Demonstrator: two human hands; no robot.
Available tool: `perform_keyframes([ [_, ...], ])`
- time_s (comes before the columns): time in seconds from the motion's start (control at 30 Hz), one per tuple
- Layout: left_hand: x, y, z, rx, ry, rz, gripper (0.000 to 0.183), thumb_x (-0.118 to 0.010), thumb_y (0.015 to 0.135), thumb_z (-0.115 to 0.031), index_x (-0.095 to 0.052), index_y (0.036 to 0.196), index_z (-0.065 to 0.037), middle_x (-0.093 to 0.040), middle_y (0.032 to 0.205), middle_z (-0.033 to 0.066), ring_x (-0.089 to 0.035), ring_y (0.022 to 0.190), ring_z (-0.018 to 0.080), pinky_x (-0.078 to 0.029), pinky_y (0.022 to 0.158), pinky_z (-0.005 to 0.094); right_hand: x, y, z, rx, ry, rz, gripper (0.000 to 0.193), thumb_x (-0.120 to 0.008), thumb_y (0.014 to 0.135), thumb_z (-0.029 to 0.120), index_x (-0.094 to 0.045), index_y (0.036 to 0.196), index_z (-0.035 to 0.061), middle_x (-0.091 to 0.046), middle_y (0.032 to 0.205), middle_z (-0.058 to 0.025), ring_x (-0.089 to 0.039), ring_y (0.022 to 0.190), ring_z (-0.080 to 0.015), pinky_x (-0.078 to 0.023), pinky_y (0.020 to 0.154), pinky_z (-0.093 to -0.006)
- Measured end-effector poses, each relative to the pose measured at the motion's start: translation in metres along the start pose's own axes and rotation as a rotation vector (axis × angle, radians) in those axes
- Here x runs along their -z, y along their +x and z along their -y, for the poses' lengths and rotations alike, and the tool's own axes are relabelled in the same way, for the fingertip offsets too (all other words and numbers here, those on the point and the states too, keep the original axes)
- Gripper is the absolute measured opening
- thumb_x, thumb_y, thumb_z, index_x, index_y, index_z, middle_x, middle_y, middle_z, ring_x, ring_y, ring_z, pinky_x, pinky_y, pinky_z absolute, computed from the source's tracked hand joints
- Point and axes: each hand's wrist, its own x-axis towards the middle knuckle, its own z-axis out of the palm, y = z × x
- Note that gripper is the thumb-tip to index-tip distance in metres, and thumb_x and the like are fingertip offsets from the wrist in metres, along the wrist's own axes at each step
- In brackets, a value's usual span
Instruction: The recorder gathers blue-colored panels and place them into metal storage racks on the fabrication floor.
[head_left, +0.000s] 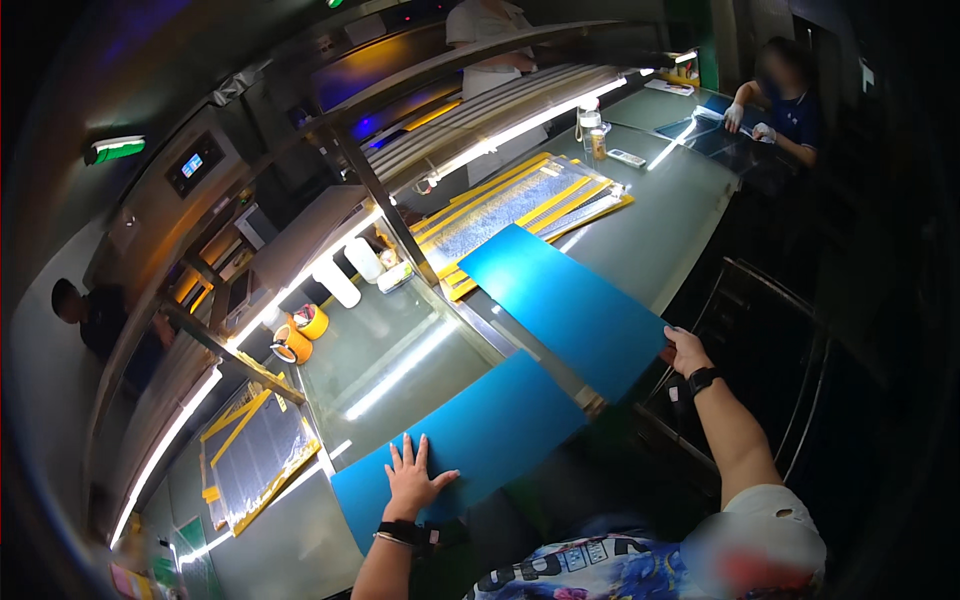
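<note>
Two flat blue sheets are at my hands. My left hand [414,482] lies with its fingers spread on the nearer blue sheet [500,420], which rests on the glass-topped table [400,345] and reaches past its front edge. Closed on the right corner of the farther blue sheet [560,300] is my right hand [687,350]. That sheet slants across the table, and its far end lies over the yellow-edged films. I wear a dark band on each wrist.
Yellow-edged films [520,205] are stacked at the back, with more films [262,460] at left. Tape rolls [291,344], a white bottle [337,283] and a lit shelf frame [375,190] stand behind. A gloved co-worker [790,105] works at far right. A dark metal rack [745,340] is at right.
</note>
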Motion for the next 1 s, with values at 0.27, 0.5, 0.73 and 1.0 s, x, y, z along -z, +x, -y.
perform_keyframes([
  [0.27, 0.041, 0.064, -0.077, -0.338, -0.85, 0.188, 0.074, -0.047, 0.083, -0.053, -0.026, 0.134, -0.003, -0.025, 0.139, 0.0152, -0.031, 0.125, 0.0284, -0.028, 0.101, 0.0384, -0.074, -0.13, 0.094, 0.825, -0.084, 0.03, 0.014, -0.055, 0.084, 0.014, -0.053, 0.074, 0.0046, -0.052, 0.064, 0.0006, -0.05, 0.053, -0.0071, -0.038, 0.044, -0.0221],
  [0.5, 0.03, 0.114, -0.224, -0.262, -2.473, 1.015, 0.093, -0.038, 0.069, -0.075, -0.03, 0.131, -0.005, -0.036, 0.131, 0.0153, -0.038, 0.116, 0.0328, -0.031, 0.096, 0.0466, -0.103, -0.174, 0.014, 1.639, -1.208, 0.529, 0.019, -0.06, 0.073, 0.005, -0.058, 0.091, -0.0012, -0.06, 0.097, -0.0156, -0.058, 0.092, -0.0315, -0.049, 0.075, -0.0345],
  [0.73, -0.035, 0.115, -0.25, -0.046, -2.645, 0.939, 0.081, -0.043, 0.068, -0.074, -0.05, 0.116, -0.008, -0.053, 0.115, 0.0122, -0.05, 0.1, 0.0296, -0.037, 0.087, 0.0465, -0.08, -0.151, -0.018, 1.33, -1.23, 0.74, 0.013, -0.061, 0.072, 0.007, -0.06, 0.083, 0.0009, -0.061, 0.095, -0.0162, -0.058, 0.091, -0.0317, -0.048, 0.076, -0.0363],
  [1.0, -0.071, 0.144, -0.243, -0.086, -2.578, 1.073, 0.079, -0.041, 0.071, -0.073, -0.05, 0.114, -0.006, -0.052, 0.116, 0.0121, -0.049, 0.104, 0.0273, -0.038, 0.09, 0.0457, -0.092, -0.118, 0.033, 0.543, -0.398, 0.329, 0.015, -0.047, 0.087, 0.008, -0.053, 0.074, 0.0018, -0.059, 0.073, -0.004, -0.054, 0.061, -0.0099, -0.045, 0.059, -0.0238],
])
